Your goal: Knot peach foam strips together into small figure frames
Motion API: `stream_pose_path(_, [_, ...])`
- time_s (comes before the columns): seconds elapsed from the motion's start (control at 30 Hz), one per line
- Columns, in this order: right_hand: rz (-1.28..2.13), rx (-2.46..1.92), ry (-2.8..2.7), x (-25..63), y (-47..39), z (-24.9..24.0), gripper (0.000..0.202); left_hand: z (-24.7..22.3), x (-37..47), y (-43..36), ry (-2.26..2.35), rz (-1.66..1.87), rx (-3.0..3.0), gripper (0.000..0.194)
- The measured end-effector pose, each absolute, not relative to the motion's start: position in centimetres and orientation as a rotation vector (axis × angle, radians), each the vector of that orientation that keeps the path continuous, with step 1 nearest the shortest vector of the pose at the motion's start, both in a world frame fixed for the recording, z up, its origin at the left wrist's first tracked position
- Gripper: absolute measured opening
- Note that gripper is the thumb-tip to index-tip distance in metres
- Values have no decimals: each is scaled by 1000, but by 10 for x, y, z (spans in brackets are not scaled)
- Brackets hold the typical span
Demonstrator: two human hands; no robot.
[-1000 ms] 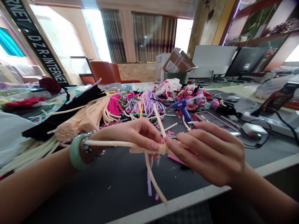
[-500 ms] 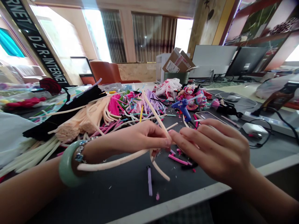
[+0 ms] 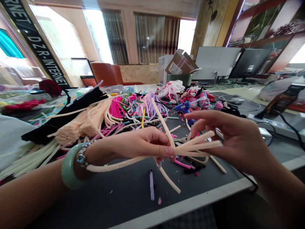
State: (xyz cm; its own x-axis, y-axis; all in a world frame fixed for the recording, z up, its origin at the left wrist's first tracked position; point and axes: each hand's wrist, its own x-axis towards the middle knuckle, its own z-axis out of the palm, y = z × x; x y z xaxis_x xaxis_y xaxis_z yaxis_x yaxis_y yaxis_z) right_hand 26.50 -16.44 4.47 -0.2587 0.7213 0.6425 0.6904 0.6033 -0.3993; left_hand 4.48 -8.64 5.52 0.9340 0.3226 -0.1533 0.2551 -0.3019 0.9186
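Observation:
My left hand [image 3: 152, 143], with a green bangle and a beaded bracelet at its wrist, pinches a bunch of cream pipe cleaners [image 3: 193, 145] at their crossing. Several short ends fan out to the right; longer ones stick up, down to the right and back under the wrist. My right hand [image 3: 228, 136] is beside the fanned ends, its fingers apart and curved, with the tips of the ends in front of its palm. Scissors [image 3: 202, 158] lie on the dark table behind the cream ends, partly hidden.
A pile of cream pipe cleaners [image 3: 78, 122] and a black bundle [image 3: 64, 111] lie at the left. Coloured pieces are heaped at the back, near a blue glue gun [image 3: 184, 107]. A purple piece [image 3: 152, 185] lies in front. A power strip [image 3: 274, 122] is at the right.
My right hand has moved right, away from my left fingertips, and its fingers have spread. The fanned cream ends and the scissors now show. The held bunch has turned slightly.

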Motion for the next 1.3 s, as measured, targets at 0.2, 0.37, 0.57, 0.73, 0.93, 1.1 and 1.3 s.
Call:
stream_pose_path(0.2, [200,-925,-2239,266,-159,45,36,54,45,-89,349,-36,1956,20])
stream_pose_path(0.37, [264,-942,-2340,261,-161,42,35,51,46,-88,271,-1,1982,17])
stream_pose_path(0.57, [12,-986,-2242,257,-160,38,17,54,47,-89,266,-37,2007,19])
stream_pose_path(0.73, [-158,-928,-2173,255,-158,36,14,57,48,-91,265,-24,1984,17])
stream_pose_path(0.93, [60,-860,-2278,261,-157,39,10,53,47,-88,285,124,1965,17])
stream_pose_path(1.1, [10,-882,-2295,265,-156,40,9,51,47,-85,328,207,2045,20])
stream_pose_path(1.3, [-51,-909,-2290,266,-150,35,9,48,48,-90,412,370,1993,19])
